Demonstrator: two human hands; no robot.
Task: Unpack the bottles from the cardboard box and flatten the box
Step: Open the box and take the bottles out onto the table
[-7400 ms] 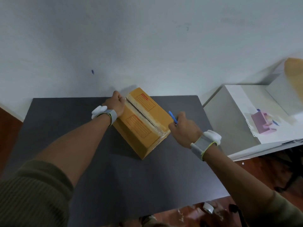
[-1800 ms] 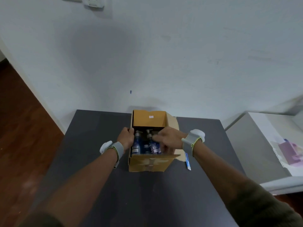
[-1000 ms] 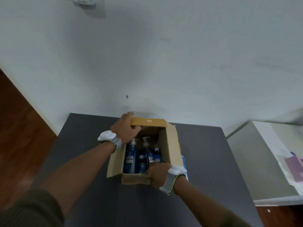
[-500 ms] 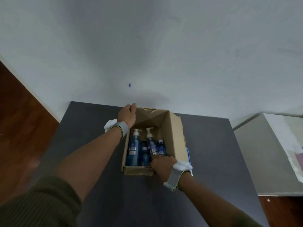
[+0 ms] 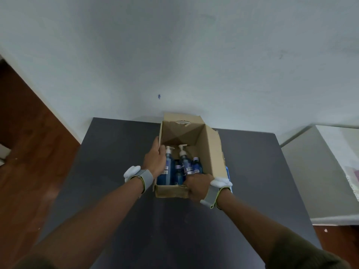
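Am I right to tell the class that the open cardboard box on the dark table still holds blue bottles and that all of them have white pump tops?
Not quite. In the head view the cardboard box on the dark table does hold blue bottles, but only two show white pump tops; the shorter bottle has a plain cap.

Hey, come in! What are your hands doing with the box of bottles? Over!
Left hand reaching into box beside a pump bottle. Right hand gripping near edge. Bottles all inside. Nothing blocking.

Plain room, bare white wall [image 5: 194, 55], dark table [image 5: 116, 152], wooden floor [image 5: 29, 152]
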